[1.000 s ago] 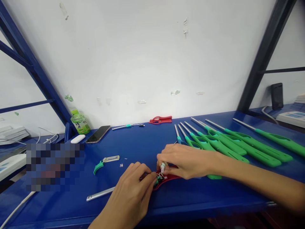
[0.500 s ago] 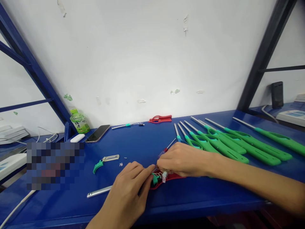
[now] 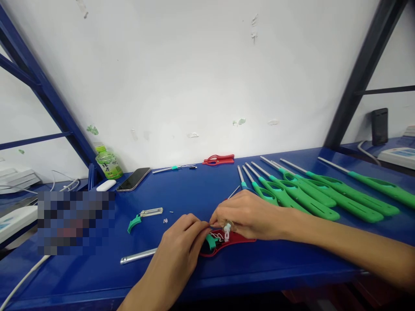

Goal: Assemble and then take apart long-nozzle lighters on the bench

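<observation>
Left of the left hand and beyond it, a phone [image 3: 133, 179] is lying flat; nearer, a green trigger [image 3: 134, 224] is resting beside a clear piece [image 3: 151, 212]. A metal tube [image 3: 138, 256] is jutting out leftward from behind the left hand [image 3: 184, 244], whose thumb and forefinger are bending together at the red shell [image 3: 241, 238]; what they are pinching, I cannot tell. The shell is lying between and beneath both hands, with a green part [image 3: 212, 242] sitting inside. A white fitting [image 3: 227, 232] is poking out under the curling right hand [image 3: 248, 216], whose grip is hidden. Green lighters [image 3: 308, 194] are lying beyond it, rightward.
</observation>
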Demonstrator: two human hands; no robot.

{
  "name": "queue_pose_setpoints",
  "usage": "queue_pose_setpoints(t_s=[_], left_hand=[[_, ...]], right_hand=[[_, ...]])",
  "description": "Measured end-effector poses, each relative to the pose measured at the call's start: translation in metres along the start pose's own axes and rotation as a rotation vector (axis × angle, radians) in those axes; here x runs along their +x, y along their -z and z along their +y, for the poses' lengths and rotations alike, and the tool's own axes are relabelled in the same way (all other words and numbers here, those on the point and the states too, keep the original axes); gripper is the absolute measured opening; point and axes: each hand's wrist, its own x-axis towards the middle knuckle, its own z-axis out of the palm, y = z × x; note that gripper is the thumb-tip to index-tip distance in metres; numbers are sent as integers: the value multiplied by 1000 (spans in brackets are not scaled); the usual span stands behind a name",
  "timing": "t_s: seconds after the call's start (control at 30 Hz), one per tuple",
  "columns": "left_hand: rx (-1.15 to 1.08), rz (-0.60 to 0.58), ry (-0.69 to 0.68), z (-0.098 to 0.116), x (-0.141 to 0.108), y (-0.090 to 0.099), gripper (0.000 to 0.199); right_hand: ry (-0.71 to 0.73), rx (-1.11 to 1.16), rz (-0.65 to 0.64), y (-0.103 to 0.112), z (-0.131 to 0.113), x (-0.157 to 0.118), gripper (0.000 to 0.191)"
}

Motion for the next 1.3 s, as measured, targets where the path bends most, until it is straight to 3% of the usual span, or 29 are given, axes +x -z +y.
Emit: queue_pose_setpoints(t_s=[0.17,0.37,0.7,0.97,1.3], left_hand=[[-3,-19,32,-1,1,0,23],[4,-10,58,-5,-1,-1,20],[-35,4,80,-2,-3,0,19],[-28,35,42,3,-2,1,19],[-18,68,39,5,-2,2,13]], right_hand=[[-98,51,26,6,-6,0,6],[-170,118,0,11,-11,2,26],[-220,180,-108,3,-15,6,31],[-304,59,-56,17,-17,5,27],[-249,-64,-178,20,-15,3,30]])
